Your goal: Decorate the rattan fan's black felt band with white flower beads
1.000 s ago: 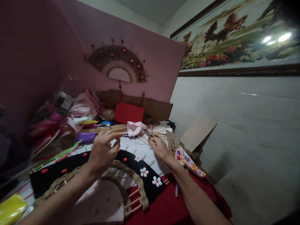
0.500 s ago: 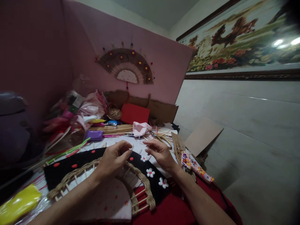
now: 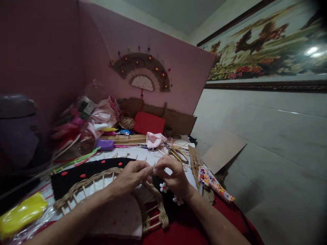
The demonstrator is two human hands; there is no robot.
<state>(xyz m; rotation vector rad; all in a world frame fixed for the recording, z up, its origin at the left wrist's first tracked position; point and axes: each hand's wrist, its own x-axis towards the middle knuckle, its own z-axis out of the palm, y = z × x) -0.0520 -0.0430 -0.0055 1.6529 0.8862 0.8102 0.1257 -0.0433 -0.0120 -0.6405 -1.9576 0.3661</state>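
Over the fan [image 3: 92,170], the left hand [image 3: 135,175] and right hand [image 3: 173,173] meet, fingertips pinched together on a white bit [image 3: 154,168] too small to make out. The fan lies on the surface [image 3: 184,231] under them. Two flowers [image 3: 164,187] at its right show white petals and look done. Four red dots [image 3: 82,176] further left have none yet. The hands hide some.

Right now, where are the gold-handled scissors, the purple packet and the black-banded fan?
Gold-handled scissors [image 3: 175,153]: head view, on the handles.
Purple packet [image 3: 105,145]: head view, front middle.
Black-banded fan [image 3: 93,168]: head view, on the black band.
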